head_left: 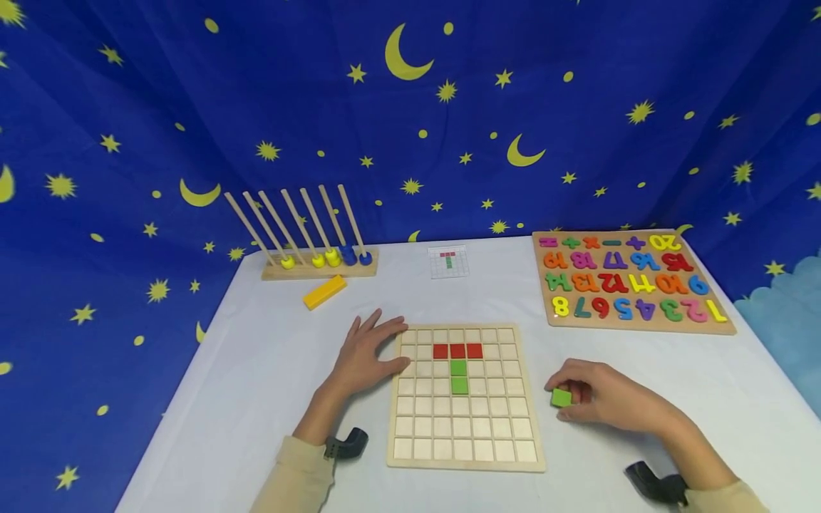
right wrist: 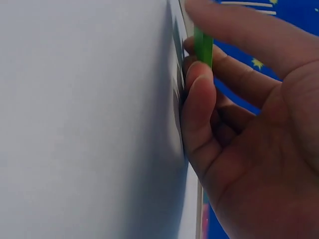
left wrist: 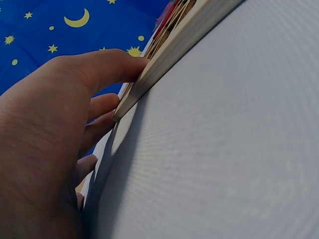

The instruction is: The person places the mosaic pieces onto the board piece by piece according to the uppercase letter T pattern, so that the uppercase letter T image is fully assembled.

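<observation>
A wooden grid board (head_left: 537,463) lies on the white table. Three red squares (head_left: 457,350) form a row near its far side, with two green squares (head_left: 459,385) running down from the middle one. My left hand (head_left: 365,356) rests at the board's left edge, thumb and index finger touching the rim, as the left wrist view also shows. Right of the board, my right hand (head_left: 599,395) pinches a green square tile (head_left: 561,397) between thumb and fingers. The right wrist view shows this tile (right wrist: 203,47) edge-on, partly hidden by the fingers.
Behind the board lies a small pattern card (head_left: 458,265) with a red and green T. A peg abacus (head_left: 276,272) with yellow and blue beads stands back left, a yellow-orange block (head_left: 325,292) before it. A wooden number puzzle (head_left: 641,328) lies at the back right.
</observation>
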The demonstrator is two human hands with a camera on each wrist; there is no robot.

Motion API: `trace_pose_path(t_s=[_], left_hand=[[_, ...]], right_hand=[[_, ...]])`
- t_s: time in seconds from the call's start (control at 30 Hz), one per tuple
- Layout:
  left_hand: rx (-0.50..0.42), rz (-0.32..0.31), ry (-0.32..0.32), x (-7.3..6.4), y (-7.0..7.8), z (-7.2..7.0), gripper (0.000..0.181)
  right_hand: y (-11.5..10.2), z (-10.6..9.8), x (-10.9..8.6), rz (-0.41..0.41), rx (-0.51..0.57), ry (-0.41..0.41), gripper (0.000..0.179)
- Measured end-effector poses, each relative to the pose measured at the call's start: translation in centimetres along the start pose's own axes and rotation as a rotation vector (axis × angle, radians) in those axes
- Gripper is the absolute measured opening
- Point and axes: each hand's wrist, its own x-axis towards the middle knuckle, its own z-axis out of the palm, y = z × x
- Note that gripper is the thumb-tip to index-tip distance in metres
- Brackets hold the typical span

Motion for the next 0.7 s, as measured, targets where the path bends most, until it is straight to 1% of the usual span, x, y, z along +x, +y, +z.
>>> trace_pose_path(t_s=[0.23,0.43,0.7], left_hand=[[0.004,0.005,0.003,0.0,0.0,-0.1,0.062],[0.0,-0.006,0.0,0.0,0.1,-0.4,0.062],[-0.006,0.01,0.006,0.0,0.2,-0.2,0.061]], right_hand=[[0.1,-0.3,0.6,-0.002,0.032,-0.026,0.034],[-0.5,-0.3,1.1,0.004,0.062,-0.01,0.033],[-1.8,-0.1,2.1,-0.046,-0.023,-0.003,0.032]])
